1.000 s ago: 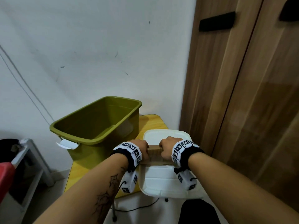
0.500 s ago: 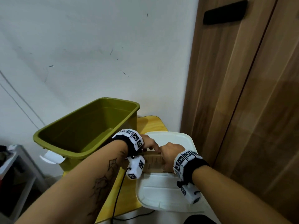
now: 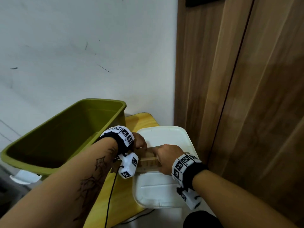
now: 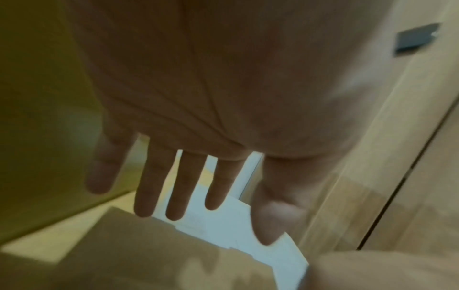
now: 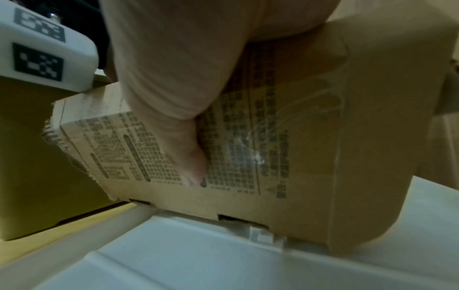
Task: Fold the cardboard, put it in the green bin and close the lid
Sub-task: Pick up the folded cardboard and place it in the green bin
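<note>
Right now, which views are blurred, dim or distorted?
Head view: sharp, evenly lit, wide-angle bowing of the wooden door.
Left wrist: soft and motion-blurred, left hand in shadow, cardboard smeared.
Right wrist: dim; print on the cardboard too blurred to read, glare on its tape, right hand close.

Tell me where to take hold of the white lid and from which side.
Grip the white lid by its near short rim, coming from the near side. It lies flat on the yellow table, its near end overhanging the edge, so fingers can likely curl under there. The cardboard and both hands sit across its middle.
</note>
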### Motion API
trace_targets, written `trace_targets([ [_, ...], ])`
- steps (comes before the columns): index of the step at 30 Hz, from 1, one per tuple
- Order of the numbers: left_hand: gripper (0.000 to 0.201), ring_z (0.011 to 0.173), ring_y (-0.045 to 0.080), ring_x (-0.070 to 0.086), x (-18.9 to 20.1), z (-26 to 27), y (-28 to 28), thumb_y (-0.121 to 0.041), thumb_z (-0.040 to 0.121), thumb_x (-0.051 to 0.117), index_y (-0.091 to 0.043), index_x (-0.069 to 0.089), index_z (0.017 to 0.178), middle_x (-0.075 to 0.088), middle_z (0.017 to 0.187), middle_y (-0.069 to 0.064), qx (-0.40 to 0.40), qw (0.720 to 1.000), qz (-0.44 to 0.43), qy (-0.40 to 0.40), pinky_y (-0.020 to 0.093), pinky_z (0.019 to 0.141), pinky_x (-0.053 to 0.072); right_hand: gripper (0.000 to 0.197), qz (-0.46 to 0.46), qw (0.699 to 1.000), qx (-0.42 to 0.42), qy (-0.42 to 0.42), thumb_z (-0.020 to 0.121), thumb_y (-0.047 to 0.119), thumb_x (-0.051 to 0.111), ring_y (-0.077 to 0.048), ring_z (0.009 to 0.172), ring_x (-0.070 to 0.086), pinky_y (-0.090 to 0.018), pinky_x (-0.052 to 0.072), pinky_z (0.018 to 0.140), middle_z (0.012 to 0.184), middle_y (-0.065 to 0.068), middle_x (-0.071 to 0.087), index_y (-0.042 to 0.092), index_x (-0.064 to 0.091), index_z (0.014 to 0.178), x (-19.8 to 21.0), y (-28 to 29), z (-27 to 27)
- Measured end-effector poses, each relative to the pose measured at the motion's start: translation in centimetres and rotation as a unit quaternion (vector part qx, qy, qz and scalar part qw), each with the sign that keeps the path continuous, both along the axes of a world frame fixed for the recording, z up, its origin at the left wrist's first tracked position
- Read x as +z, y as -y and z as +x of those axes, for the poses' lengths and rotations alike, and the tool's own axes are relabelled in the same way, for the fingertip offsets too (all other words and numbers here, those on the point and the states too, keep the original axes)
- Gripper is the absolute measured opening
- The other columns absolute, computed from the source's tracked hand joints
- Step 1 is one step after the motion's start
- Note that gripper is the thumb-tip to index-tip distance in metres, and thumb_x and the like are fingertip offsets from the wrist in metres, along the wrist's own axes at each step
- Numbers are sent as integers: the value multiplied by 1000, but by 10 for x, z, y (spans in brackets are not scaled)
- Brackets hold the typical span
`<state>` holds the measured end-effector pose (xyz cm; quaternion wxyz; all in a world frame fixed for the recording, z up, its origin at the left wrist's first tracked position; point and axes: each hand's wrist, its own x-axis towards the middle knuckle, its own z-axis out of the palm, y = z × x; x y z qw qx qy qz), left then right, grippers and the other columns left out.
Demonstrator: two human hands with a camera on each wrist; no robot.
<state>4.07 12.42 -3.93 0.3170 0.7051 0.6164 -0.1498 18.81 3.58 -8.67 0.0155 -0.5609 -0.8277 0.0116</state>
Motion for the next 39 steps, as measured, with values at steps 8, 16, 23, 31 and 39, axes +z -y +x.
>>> trace_targets([
  [8, 46, 115, 26, 61, 25, -32, 31, -47, 89, 58, -26, 59, 129, 65, 128, 5, 19, 965, 257, 38, 36, 99, 48, 21, 23, 998, -61, 14, 81, 29, 62, -31, 93, 67, -36, 53, 77, 100, -6, 68, 24, 66, 101, 32, -7, 10],
  [16, 72, 143, 31, 30, 61, -47, 54, -57, 92, 40, -17, 26, 151, 32, 155, 16, 134, 775, 559, 264, 50, 113, 29, 24, 88, 956, -198, -196, 72, 42, 68, -27, 74, 70, -30, 56, 63, 80, -1, 71, 23, 69, 87, 102, -3, 26],
  [23, 89, 131, 29, 50, 52, -54, 71, -50, 81, 66, -14, 26, 152, 50, 145, 9, 205, 841, 263, 426, 46, 111, 40, 31, 82, 805, -212, -548, 67, 26, 87, -15, 82, 73, -26, 56, 81, 85, 5, 77, 17, 77, 95, 148, -8, -7],
  [31, 68, 96, 32, 73, 87, -96, 86, -29, 70, 85, -5, 56, 127, 72, 116, 17, 257, 715, 151, 633, 38, 67, 62, 26, -50, 701, -88, -706, 69, 9, 86, -25, 84, 77, -43, 61, 82, 90, -8, 80, 9, 78, 94, 189, 0, -78],
  [39, 53, 78, 31, 75, 106, -178, 108, -37, 65, 89, 1, 73, 100, 78, 91, 18, 314, 765, 181, 532, 38, 72, 60, 65, -172, 706, -129, -675, 56, 47, 87, -27, 84, 76, -47, 61, 80, 97, -7, 78, 16, 68, 110, 154, -12, -143],
])
